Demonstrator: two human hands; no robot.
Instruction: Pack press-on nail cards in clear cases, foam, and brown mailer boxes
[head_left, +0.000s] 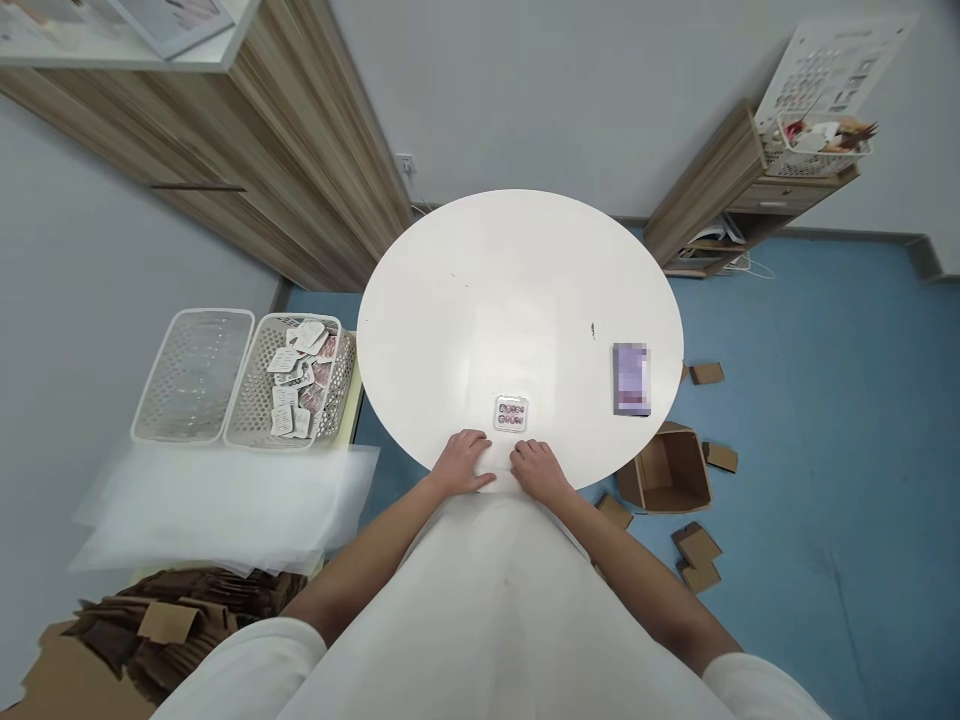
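Small clear plastic blister pack [511, 413] lies just beyond both hands, left hand [463, 462] and right hand [538, 470] resting loosely curled, gripping nothing; white mesh basket [247, 420] holds packets.

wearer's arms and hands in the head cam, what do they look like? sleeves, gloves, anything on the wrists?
Both hands are bare: no gloves on the left hand or the right hand. The forearms are uncovered too, with no watch, band or ring that can be made out. Short white sleeves end near the elbows, matching the white top below. No cables or markings show.
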